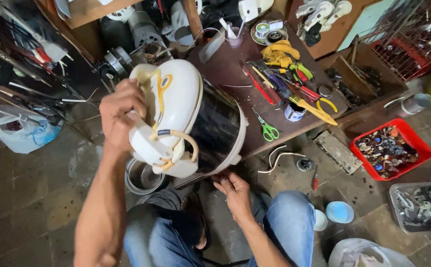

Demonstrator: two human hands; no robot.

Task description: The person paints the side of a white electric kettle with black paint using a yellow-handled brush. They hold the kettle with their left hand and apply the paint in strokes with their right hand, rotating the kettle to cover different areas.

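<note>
The left hand [121,116] grips the cream plastic base of a black-bodied round cooker [188,118] tipped over the brown wooden counter [230,64], while the right hand [233,190], fingers curled, touches its lower rim.

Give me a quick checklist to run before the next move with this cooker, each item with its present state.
1. Left hand grips the cooker at its cream end: ok.
2. Right hand supports the lower rim: ok, fingertips touching.
3. Cooker steady on the table: cannot tell; it is tilted on its side at the edge.
4. Loose cable clear of fingers: not ok, it loops beside the left hand.
5. Green scissors within reach: ok, lying beside the cooker.
</note>
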